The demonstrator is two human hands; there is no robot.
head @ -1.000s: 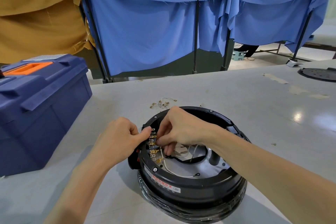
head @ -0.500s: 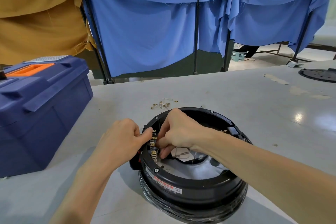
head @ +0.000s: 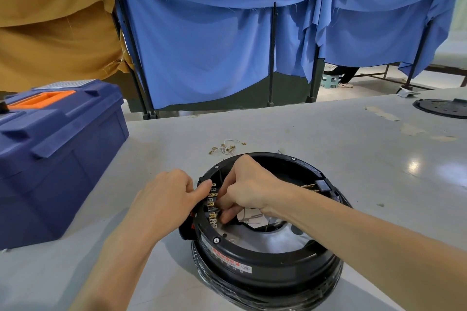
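Note:
A round black appliance housing lies upside down on the grey table, its open underside facing up. A row of brass terminals runs along its left inner rim. My left hand grips the housing's left edge, thumb pressed on the rim beside the terminals. My right hand reaches inside with curled fingers pinching at the terminals; what the fingertips pinch is hidden. Thin wires lie in the central opening.
A dark blue toolbox with an orange handle stands at the left. Loose brass connectors on white wire lie just behind the housing. A black round plate sits at the far right. Blue and tan cloths hang behind the table.
Both hands keep their place on the housing. The right hand's fingers have shifted a little along the terminal row. The view has drifted slightly.

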